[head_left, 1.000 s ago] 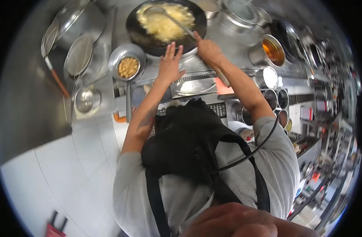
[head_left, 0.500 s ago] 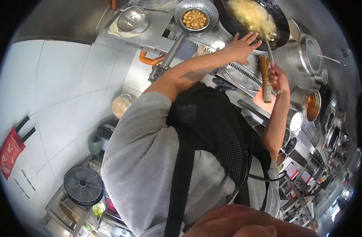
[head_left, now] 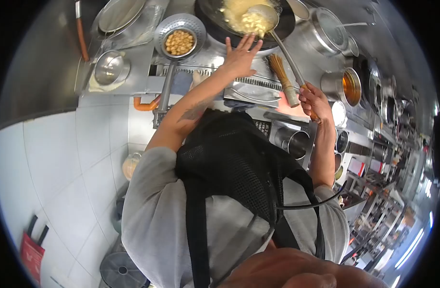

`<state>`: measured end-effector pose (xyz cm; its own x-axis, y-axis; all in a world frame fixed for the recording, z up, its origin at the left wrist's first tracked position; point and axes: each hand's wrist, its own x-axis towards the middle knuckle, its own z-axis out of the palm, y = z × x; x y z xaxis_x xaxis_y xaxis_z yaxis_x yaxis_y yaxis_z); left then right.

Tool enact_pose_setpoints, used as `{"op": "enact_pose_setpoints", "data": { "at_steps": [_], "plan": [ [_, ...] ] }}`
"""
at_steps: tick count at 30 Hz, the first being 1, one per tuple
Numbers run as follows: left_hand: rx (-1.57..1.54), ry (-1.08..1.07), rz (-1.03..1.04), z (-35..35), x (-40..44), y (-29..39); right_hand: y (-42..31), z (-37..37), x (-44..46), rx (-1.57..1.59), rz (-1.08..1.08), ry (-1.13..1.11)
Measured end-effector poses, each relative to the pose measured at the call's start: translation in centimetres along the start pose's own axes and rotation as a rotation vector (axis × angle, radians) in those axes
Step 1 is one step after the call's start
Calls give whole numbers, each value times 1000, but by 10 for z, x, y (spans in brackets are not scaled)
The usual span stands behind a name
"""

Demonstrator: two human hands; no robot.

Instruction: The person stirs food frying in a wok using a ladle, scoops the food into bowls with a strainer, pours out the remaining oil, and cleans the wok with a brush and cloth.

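We have the right hand (head_left: 314, 102) with fingers closed around the handle of the ladle (head_left: 288, 54), its bowl in the wok (head_left: 284, 33) amid pale yellow food (head_left: 233, 17). We mark the left hand (head_left: 239, 61) open, fingers spread at the wok's near edge; can't tell if touching. We log the bristle brush (head_left: 280, 70) between the hands, and the perforated strainer (head_left: 161, 32) with brown pieces (head_left: 179, 43) left of the wok.
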<state>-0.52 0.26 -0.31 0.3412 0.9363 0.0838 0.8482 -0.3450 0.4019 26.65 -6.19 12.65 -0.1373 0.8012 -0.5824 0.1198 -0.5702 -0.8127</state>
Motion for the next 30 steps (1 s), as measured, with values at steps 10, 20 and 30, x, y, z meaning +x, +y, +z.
{"op": "enact_pose_setpoints", "data": {
  "at_steps": [10,20,30],
  "plan": [
    [15,-25,-17,1,0,-1,-22,-26,18,-677,-197,209],
    [44,-45,-33,0,2,1,7,-6,169,-966,-412,375],
    [27,-17,-18,-4,-2,4,16,-19,110,737,262,-650]
  ]
}}
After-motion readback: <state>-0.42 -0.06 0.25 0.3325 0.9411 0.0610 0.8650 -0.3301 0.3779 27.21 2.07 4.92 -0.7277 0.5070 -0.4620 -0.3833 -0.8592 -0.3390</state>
